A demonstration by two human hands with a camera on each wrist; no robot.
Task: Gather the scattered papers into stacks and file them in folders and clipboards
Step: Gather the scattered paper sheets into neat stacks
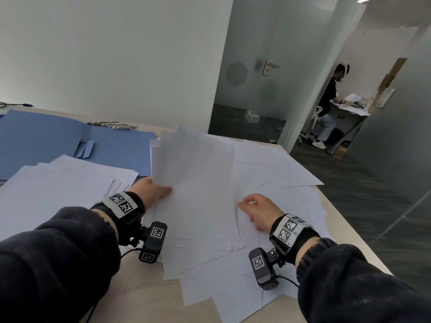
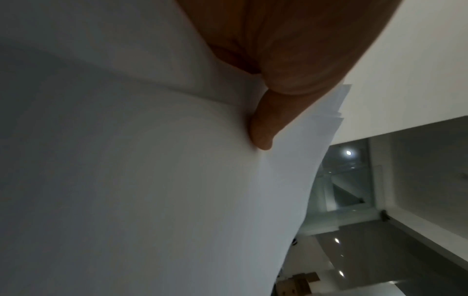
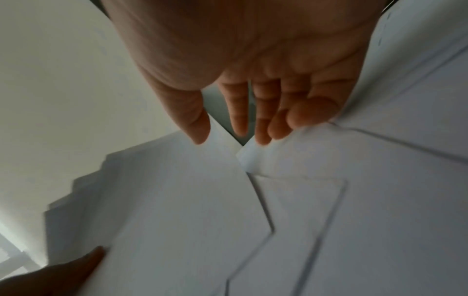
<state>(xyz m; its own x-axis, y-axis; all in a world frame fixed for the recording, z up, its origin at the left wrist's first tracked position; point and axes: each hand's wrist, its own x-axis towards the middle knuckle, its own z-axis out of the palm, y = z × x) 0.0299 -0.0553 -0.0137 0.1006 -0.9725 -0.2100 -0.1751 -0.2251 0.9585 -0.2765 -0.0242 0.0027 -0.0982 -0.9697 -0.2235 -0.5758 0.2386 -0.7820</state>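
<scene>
My left hand (image 1: 161, 190) pinches a bundle of white sheets (image 1: 193, 178) by its left edge and holds it tilted up off the table. In the left wrist view the thumb (image 2: 263, 128) presses on the bundle (image 2: 152, 180). Scattered papers (image 1: 268, 173) cover the table's right half. My right hand (image 1: 249, 203) hovers low over them beside the bundle, its fingers (image 3: 263, 128) nearly straight and touching the raised corner of a loose sheet (image 3: 253, 158). An open blue folder (image 1: 70, 141) lies flat at the back left. In front of it sits a second pile of papers (image 1: 58, 183).
Metal clips or pens (image 1: 112, 124) lie behind the folder by the wall. The table's right edge (image 1: 349, 229) drops to a dark floor, next to a glass partition (image 1: 396, 159). Another person (image 1: 328, 101) works at a far desk.
</scene>
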